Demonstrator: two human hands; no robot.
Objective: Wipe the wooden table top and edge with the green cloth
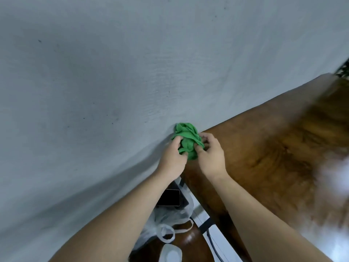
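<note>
The green cloth [186, 139] is bunched into a ball at the far left corner of the wooden table [264, 144], close against the grey wall. My left hand [172, 159] grips its left side, fingers curled into the folds. My right hand [211, 157] pinches its right side over the table corner. Both forearms reach in from the bottom of the view. The table top runs from the corner toward the right, glossy brown with a bright glare patch. Its left edge [204, 197] drops down below my hands.
A grey wall [94, 91] fills the left and top. Below the table's left edge sit a dark phone-like slab [169, 197], a white plastic bag [170, 222], a brown rounded object [187, 241] and a black cable [213, 244]. A plant leaf [344, 69] shows at the far right.
</note>
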